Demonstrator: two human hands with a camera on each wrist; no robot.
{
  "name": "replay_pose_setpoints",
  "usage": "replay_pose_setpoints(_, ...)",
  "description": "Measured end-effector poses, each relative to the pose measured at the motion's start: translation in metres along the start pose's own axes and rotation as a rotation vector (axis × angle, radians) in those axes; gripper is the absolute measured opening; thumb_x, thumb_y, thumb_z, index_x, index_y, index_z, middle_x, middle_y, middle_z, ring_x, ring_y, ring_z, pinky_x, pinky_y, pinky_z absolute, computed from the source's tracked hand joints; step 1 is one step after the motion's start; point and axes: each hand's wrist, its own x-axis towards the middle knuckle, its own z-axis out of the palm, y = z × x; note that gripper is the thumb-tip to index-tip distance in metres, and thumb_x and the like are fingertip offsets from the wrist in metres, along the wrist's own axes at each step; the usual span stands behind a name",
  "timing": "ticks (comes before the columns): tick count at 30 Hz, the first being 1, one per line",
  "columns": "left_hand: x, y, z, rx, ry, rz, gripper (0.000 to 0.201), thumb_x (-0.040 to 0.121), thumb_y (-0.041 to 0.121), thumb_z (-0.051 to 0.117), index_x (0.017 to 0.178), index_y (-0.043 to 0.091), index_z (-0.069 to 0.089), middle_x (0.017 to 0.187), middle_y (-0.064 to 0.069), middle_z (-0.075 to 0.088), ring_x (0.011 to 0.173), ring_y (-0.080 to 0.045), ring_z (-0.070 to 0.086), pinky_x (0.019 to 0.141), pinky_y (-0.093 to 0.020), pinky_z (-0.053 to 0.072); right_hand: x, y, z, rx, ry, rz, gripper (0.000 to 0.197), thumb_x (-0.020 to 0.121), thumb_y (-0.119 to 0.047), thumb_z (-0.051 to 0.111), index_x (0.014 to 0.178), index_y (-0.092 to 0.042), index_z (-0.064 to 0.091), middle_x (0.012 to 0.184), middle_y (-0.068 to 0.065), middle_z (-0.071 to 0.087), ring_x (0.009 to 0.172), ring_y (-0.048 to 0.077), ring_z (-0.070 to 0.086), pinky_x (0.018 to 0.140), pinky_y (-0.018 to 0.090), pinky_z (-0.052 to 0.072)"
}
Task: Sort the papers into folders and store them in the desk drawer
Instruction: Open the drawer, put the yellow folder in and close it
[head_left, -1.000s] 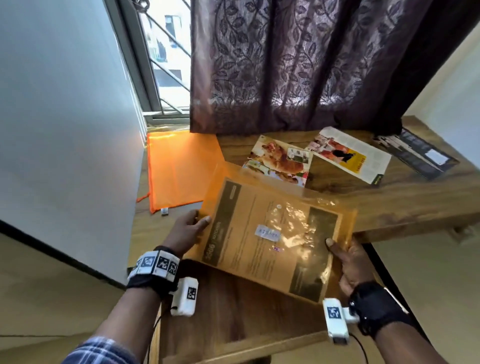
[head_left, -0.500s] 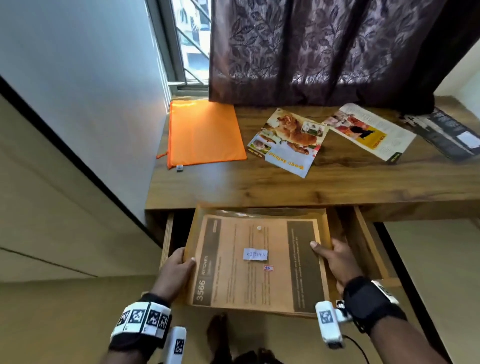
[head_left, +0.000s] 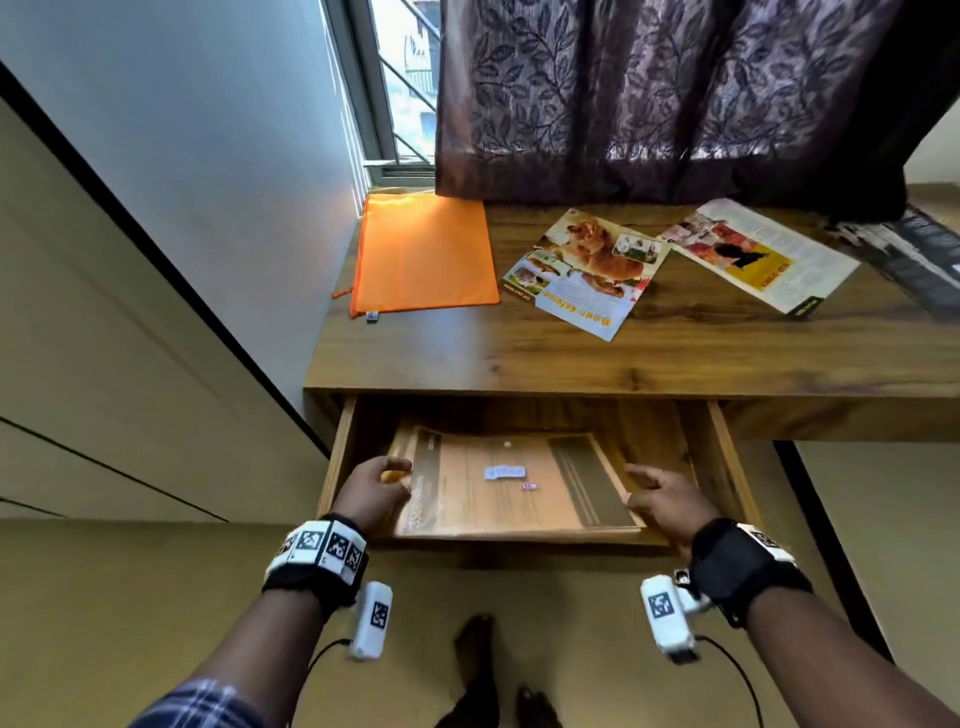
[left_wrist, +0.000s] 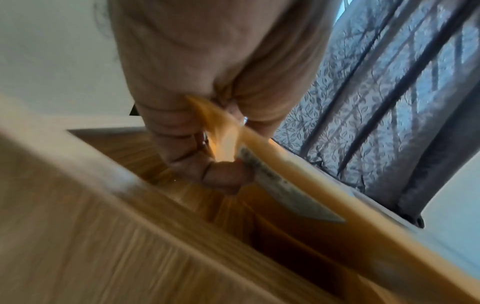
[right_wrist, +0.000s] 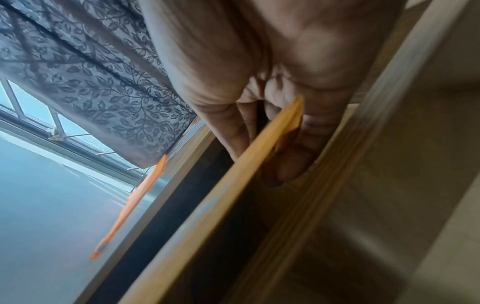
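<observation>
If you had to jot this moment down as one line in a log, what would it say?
step: folder going into drawer | left hand: grips folder's left edge | right hand: holds right edge | on desk: orange pouch, loose papers

- Wooden desk with a warm brown grain sits across the middle of the head view, running out to 3 o'clock.
- Dark purple curtain with a leaf pattern hangs at 12 to 1 o'clock, its hem reaching the desk's back edge.
- Window at 11 o'clock, bright daylight, metal bars outside.
- Plain pale wall takes up 9 to 11 o'clock.
- Beige floor at 6 to 8 o'clock.
</observation>
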Motion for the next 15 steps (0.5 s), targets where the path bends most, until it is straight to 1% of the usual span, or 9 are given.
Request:
replay_pose_setpoints(2,0.019,0.012,0.002,0.108,-0.086,-0.038,0.037,0.087,0.003,0.069,0.119,0.019,0.063,0.111,-0.004,0.063,0.083,-0.013,0.063,0.062,-0.023,0.050,0.008,-0.008,-0.004,-0.052,0.012,0.018,0.049,0.086,0.008,0.064,0.128,-0.015,0.063,0.117,0.013,0.067,0.090,0.020,0.063,0.073,0.026,0.049)
replay_pose_setpoints(3,0.029,0.018,0.004,0.183,-0.127,-0.062,0.040,0.086,0.003,0.070,0.121,0.020,0.061,0.112,-0.004,0.060,0.085,-0.015,0.063,0.062,-0.025,0.051,0.013,-0.010,-0.006,-0.075,0.016,0.030,0.047,0.086,0.008,0.064,0.126,-0.016,0.065,0.116,0.012,0.067,0.087,0.018,0.062,0.070,0.025,0.049)
replay_pose_setpoints(4,0.039,0.022,0.006,0.249,-0.156,-0.081,0.045,0.085,0.002,0.071,0.123,0.022,0.059,0.114,-0.004,0.057,0.090,-0.019,0.063,0.065,-0.029,0.055,0.018,-0.012,-0.007,-0.091,0.018,0.047,0.047,0.085,0.009,0.064,0.125,-0.016,0.066,0.116,0.012,0.067,0.085,0.017,0.061,0.070,0.024,0.048)
replay_pose_setpoints(6,0.058,0.028,0.012,0.351,-0.187,-0.093,0.054,0.083,0.002,0.072,0.129,0.025,0.056,0.121,-0.006,0.057,0.101,-0.026,0.064,0.081,-0.040,0.059,0.027,-0.015,-0.007,-0.115,0.010,0.067,0.049,0.086,0.010,0.063,0.129,-0.014,0.064,0.114,0.010,0.066,0.078,0.012,0.059,0.064,0.020,0.047)
replay_pose_setpoints(8,0.074,0.030,0.017,0.465,-0.195,-0.053,0.057,0.083,0.003,0.070,0.134,0.022,0.053,0.130,-0.008,0.059,0.110,-0.028,0.063,0.090,-0.040,0.056,0.036,-0.015,-0.007,-0.132,0.002,0.086,0.049,0.088,0.007,0.064,0.132,-0.012,0.061,0.110,0.009,0.063,0.068,0.004,0.058,0.053,0.013,0.044)
replay_pose_setpoints(10,0.085,0.031,0.020,0.539,-0.203,-0.046,0.055,0.085,0.007,0.069,0.137,0.016,0.052,0.133,-0.011,0.060,0.115,-0.030,0.062,0.093,-0.036,0.054,0.042,-0.015,-0.005,-0.159,-0.017,0.105,0.045,0.091,0.001,0.064,0.134,-0.008,0.058,0.103,0.006,0.062,0.048,-0.007,0.056,0.041,0.006,0.038)
replay_pose_setpoints(12,0.092,0.030,0.021,0.585,-0.225,-0.057,0.052,0.085,0.012,0.070,0.134,0.014,0.054,0.129,-0.013,0.062,0.113,-0.032,0.063,0.089,-0.037,0.054,0.047,-0.014,-0.004,-0.186,-0.047,0.125,0.044,0.092,-0.002,0.063,0.135,-0.004,0.056,0.095,0.004,0.064,0.035,-0.013,0.049,0.038,0.006,0.036)
replay_pose_setpoints(14,0.098,0.030,0.022,0.623,-0.242,-0.075,0.049,0.085,0.015,0.071,0.131,0.016,0.054,0.126,-0.013,0.063,0.112,-0.034,0.064,0.087,-0.039,0.054,0.048,-0.013,-0.004,-0.228,-0.049,0.119,0.045,0.092,-0.005,0.064,0.136,-0.004,0.055,0.112,0.010,0.067,0.041,-0.013,0.052,0.040,0.005,0.037)
replay_pose_setpoints(15,0.099,0.031,0.022,0.637,-0.248,-0.086,0.047,0.085,0.015,0.070,0.130,0.017,0.055,0.125,-0.013,0.063,0.111,-0.035,0.064,0.088,-0.039,0.055,0.048,-0.012,-0.004,-0.257,-0.050,0.108,0.045,0.092,-0.006,0.065,0.136,-0.005,0.055,0.124,0.013,0.065,0.052,-0.011,0.056,0.042,0.004,0.037)
